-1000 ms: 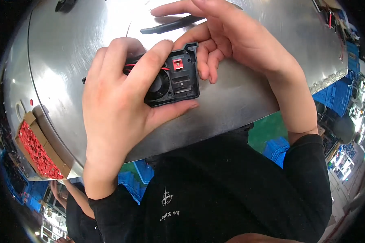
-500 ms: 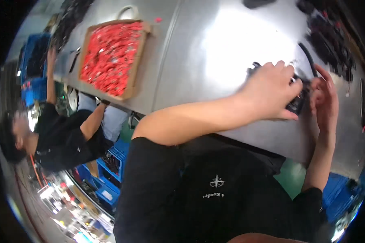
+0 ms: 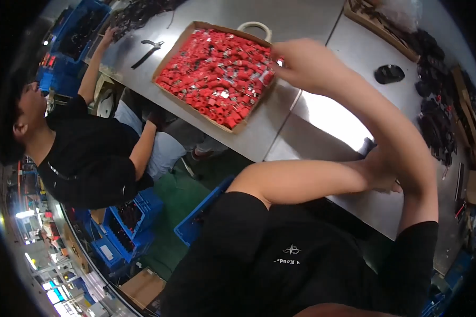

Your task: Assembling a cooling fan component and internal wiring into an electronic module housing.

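My right hand [image 3: 304,66] reaches across to the right edge of a cardboard box [image 3: 243,126] full of small red parts [image 3: 211,74] with metal bits. Its fingers are curled together at the rim, with a small pale bit showing by the fingertips; what they hold I cannot make out. Below, my left hand [image 3: 380,174] rests low over the table, mostly hidden behind my right forearm. A black part [image 3: 367,146] sticks out beside it, but the left fingers' grip is hidden.
A metal table [image 3: 296,134] carries a white ring [image 3: 255,26], pliers [image 3: 147,54] and a black mouse-shaped object [image 3: 389,74]. Black parts [image 3: 436,127] heap at the right. To the left a co-worker [image 3: 90,158] sits near blue crates [image 3: 124,227].
My right hand has left the black object near my left hand and crossed leftward to the box of red parts. The view has turned left, so the box appears nearer the middle.
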